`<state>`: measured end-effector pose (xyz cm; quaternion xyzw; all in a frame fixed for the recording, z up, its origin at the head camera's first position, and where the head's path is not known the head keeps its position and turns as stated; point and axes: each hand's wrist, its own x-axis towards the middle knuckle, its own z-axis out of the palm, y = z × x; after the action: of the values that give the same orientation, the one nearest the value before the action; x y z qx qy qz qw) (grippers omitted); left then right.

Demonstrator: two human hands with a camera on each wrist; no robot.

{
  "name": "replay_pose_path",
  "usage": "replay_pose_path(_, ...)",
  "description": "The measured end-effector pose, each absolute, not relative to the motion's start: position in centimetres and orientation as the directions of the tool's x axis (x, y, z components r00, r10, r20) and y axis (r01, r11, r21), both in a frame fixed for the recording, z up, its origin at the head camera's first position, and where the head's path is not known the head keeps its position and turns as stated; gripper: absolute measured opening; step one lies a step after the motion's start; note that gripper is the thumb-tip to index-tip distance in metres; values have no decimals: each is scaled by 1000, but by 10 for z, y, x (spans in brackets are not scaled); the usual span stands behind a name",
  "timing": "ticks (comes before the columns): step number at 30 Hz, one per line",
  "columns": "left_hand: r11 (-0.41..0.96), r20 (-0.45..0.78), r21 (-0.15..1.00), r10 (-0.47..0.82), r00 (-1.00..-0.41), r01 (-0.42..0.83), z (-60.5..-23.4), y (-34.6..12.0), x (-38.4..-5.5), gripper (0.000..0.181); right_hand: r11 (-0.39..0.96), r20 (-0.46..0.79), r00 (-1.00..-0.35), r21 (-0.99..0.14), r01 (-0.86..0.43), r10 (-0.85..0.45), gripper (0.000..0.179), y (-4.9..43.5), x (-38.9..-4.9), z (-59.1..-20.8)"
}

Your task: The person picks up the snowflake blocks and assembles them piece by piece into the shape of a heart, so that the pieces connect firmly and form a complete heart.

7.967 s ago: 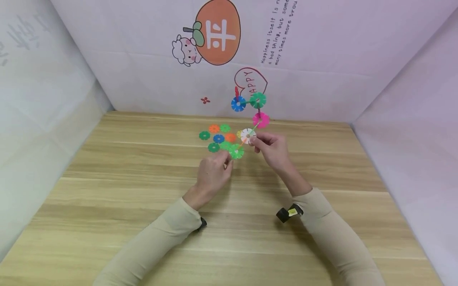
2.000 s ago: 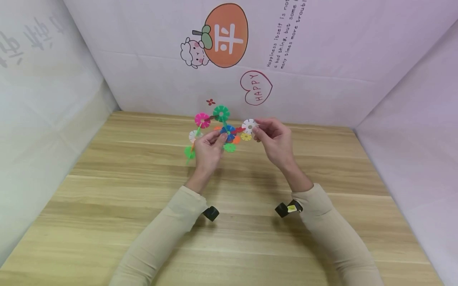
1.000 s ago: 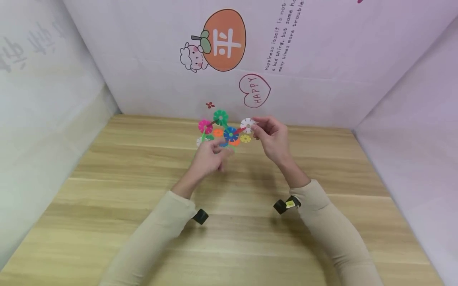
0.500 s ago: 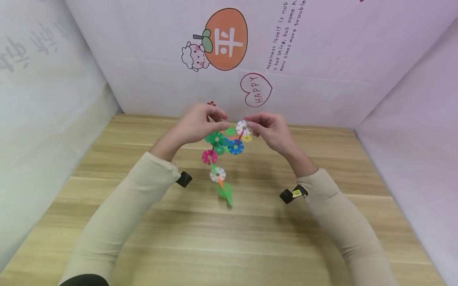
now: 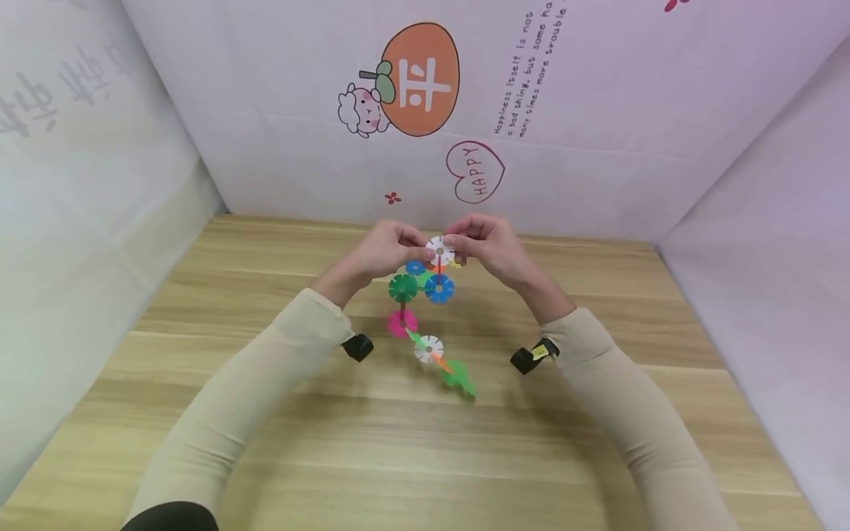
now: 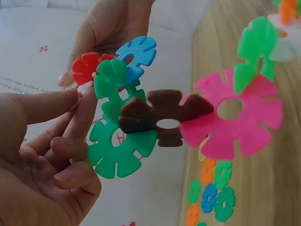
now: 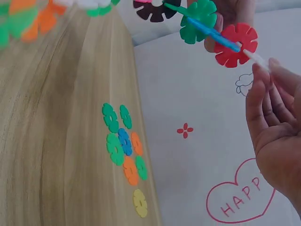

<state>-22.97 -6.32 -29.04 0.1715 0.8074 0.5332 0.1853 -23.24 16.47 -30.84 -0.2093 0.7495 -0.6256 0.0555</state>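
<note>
Between pale side walls [image 5: 764,214], pinkish at the right, a wood-grain table [image 5: 398,472] meets a white back wall [image 5: 279,140] printed with an orange fruit [image 5: 441,63], a sheep [image 5: 361,110], a HAPPY heart [image 5: 463,179] and lettering [image 5: 535,70].

We've got the L hand [image 5: 387,247] at L & the R hand [image 5: 493,247] at R, w/ the top disc [image 5: 434,244] btwn, touching both. From there we see the chain [image 5: 408,283] run near-ward over the table [image 5: 345,450], jog L, then slant near & R; can't tell if its near end touches down. Behind it, nr the table's far edge, lies a cluster of loose discs [image 7: 127,146], R-most one just apart. We've a far wall [image 5: 598,96] behind the table, L wall [image 5: 86,221] & R wall [image 5: 770,184] flanking; on the far wall, the heart print [image 5: 475,172] is R of the flower print [image 5: 392,198].
</note>
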Motion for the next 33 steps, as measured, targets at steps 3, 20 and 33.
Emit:
replay_pose_path(3, 339, -125, 941, 416, -901, 26, -295, -66, -229, 17, 126, 178, -907, -962, -242, -383, 22, 168, -242, -316)
replay_pose_path(20, 177, -132, 981, 290, -948, -83, -313, -80, -205, 12, 808, -135, -947, -565, -168, -292, 49, 199, -307, -402)
replay_pose_path(33, 115, -96, 991, 295, -951, -64, -321, -82, -203, 11, 812, -157, -963, -577, -89, -217, 29, 198, -308, -404)
